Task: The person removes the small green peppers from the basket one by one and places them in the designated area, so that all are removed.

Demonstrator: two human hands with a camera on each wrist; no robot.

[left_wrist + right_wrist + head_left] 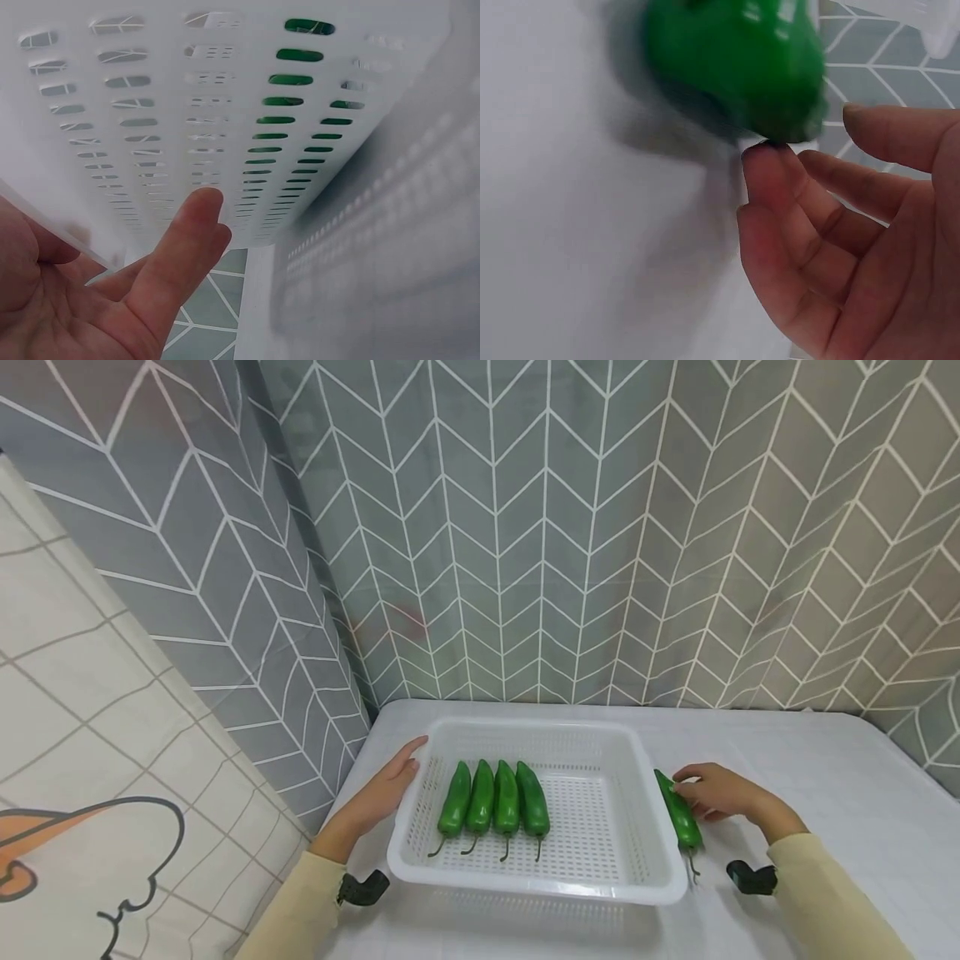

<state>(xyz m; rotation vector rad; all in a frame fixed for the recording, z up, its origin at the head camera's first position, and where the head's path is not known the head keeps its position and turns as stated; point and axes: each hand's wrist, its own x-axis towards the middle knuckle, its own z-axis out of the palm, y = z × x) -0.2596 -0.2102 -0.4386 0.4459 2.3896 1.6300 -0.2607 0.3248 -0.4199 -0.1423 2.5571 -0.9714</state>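
A white perforated plastic basket [540,887] stands on the table with several green chili peppers [481,797] lying side by side in its left half, stems toward me. My left hand [386,789] holds the basket's left rim; in the left wrist view the thumb reaches over the rim and fingers [176,259] lie against the outer wall. Outside the basket's right wall lies another green chili pepper [678,810]. My right hand [720,791] is at this pepper's far end, fingertips at its side. In the right wrist view the thumb [900,135] stands apart from it.
A white cloth covers the table [810,752]. Behind it hangs a grey curtain [525,568] with a white chevron pattern. Pale checked fabric [112,710] slants along the left side. Dark devices [363,888] are strapped at both wrists.
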